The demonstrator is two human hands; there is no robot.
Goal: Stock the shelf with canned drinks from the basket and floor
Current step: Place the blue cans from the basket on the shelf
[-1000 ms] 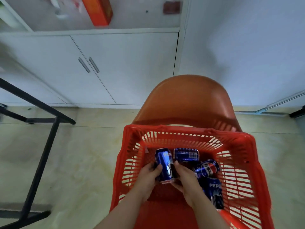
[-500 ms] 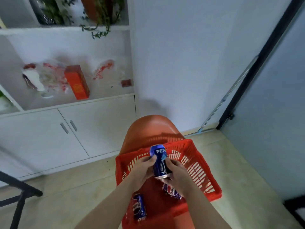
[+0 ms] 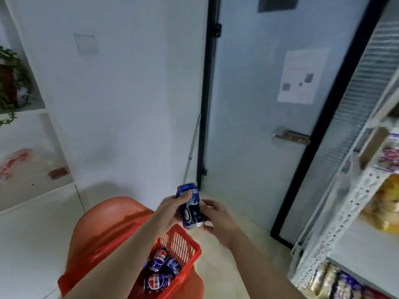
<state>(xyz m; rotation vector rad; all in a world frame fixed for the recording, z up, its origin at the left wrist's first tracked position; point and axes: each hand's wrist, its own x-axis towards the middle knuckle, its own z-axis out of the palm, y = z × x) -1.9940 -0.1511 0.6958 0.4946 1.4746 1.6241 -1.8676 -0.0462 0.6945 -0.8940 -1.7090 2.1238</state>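
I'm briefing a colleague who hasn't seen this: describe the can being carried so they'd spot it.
Start at the red plastic basket on the orange plastic chair. Above its far corner, left hand and right hand hold a blue Pepsi can; unlike the blue cans lying in the basket, it is held aloft.

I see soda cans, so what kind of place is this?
Probably a small shop or stockroom: a white metal shelf holds packaged snacks, and a red basket holds Pepsi cans.
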